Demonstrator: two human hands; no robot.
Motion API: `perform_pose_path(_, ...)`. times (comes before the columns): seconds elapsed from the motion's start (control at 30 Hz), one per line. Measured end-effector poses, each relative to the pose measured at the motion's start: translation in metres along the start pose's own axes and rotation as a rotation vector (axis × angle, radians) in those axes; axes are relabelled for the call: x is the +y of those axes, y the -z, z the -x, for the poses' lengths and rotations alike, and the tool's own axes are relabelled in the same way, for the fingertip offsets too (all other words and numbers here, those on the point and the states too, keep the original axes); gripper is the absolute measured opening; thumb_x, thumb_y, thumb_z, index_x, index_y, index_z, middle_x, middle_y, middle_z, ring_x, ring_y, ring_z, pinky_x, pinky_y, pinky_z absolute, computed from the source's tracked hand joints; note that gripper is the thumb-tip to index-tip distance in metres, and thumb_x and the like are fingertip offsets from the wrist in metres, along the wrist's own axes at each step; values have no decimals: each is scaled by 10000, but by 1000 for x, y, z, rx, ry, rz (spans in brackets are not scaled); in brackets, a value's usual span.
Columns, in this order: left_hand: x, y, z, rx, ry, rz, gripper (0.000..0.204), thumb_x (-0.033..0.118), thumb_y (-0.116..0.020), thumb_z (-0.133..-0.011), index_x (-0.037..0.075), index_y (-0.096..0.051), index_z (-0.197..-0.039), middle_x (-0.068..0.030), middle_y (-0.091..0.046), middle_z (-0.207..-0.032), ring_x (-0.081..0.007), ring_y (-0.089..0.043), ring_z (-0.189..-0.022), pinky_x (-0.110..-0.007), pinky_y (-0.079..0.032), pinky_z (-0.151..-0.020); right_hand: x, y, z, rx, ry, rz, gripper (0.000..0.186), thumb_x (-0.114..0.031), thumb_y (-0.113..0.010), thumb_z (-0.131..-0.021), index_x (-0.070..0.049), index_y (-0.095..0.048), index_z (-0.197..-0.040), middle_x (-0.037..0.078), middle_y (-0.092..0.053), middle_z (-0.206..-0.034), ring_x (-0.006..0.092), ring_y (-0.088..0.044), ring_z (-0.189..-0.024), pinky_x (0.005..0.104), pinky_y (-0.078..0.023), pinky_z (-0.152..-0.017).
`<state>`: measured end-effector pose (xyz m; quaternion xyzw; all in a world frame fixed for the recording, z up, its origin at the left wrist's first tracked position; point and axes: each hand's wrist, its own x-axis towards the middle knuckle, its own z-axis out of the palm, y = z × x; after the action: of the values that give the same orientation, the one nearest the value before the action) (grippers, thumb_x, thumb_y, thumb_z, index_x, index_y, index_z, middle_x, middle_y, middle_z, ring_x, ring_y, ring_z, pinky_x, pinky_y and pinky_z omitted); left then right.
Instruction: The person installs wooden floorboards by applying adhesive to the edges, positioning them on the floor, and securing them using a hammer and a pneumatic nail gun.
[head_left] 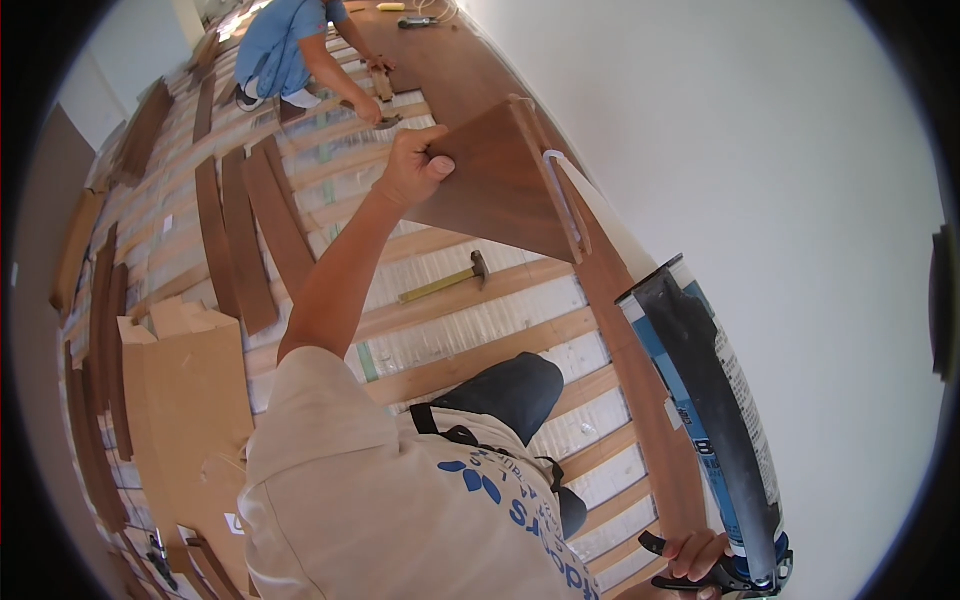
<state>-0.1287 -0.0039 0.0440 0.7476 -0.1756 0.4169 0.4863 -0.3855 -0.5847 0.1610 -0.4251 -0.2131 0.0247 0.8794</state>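
Note:
My left hand (415, 165) grips a dark brown wooden board (490, 180) and holds it tilted up near the white wall. My right hand (697, 560), at the lower right, is wrapped round the handle of a caulking gun (710, 420) loaded with a large cartridge. Its long pale nozzle (605, 220) reaches to the board's near edge, where a white bead (568, 210) shows. A hammer (445, 280) with a yellowish handle lies on the wooden battens below the board. Laid brown flooring (630, 360) runs along the wall under the gun.
A co-worker (285, 55) in blue squats at the upper left, a hand on a tool at the flooring. Loose brown boards (235, 240) and opened cardboard (180, 410) lie to my left. Battens (470, 350) cross the floor over shiny sheeting. The white wall (780, 180) rises at my right.

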Motion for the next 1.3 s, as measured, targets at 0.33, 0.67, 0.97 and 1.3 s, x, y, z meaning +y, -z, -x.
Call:
perform_pose_path(0.33, 5, -3, -4, -20, -1, -12, 802, 790, -602, -872, -3, -581, -757, -56, -383, -597, -131, -408, -573, -314, -377, -513, -14, 17, 3, -129, -44, 191, 504, -178, -797, -902, -19, -481, -1261, 135, -606, -813, 234, -615, -688, 442, -588, -725)
perform_pose_path(0.67, 3, -1, 4, -82, 31, -15, 801, 780, -612, -874, -7, -560, -738, -52, -379, -597, -130, -407, -575, -321, -368, -509, -8, 13, -10, -180, -136, 223, 272, -163, -783, -895, -15, -580, -998, 131, -612, -805, 234, -643, -721, 434, -601, -800)
perform_pose_path(0.97, 7, -11, -3, -64, -2, 12, 806, 790, -614, -866, -3, -565, -730, -46, -396, -610, -126, -409, -576, -314, -363, -507, 14, 9, -38, -360, 32, 225, 269, -211, -791, -883, -39, -586, -848, 86, -612, -799, 220, -649, -758, 416, -595, -813)
perform_pose_path(1.3, 1, -12, -5, -65, 29, 49, 819, 800, -600, -868, -8, -566, -736, -39, -396, -609, -121, -404, -583, -310, -364, -514, 0, 17, -10, -227, -4, 116, 227, -151, -794, -878, -22, -608, -889, 128, -634, -817, 243, -667, -785, 429, -592, -841)
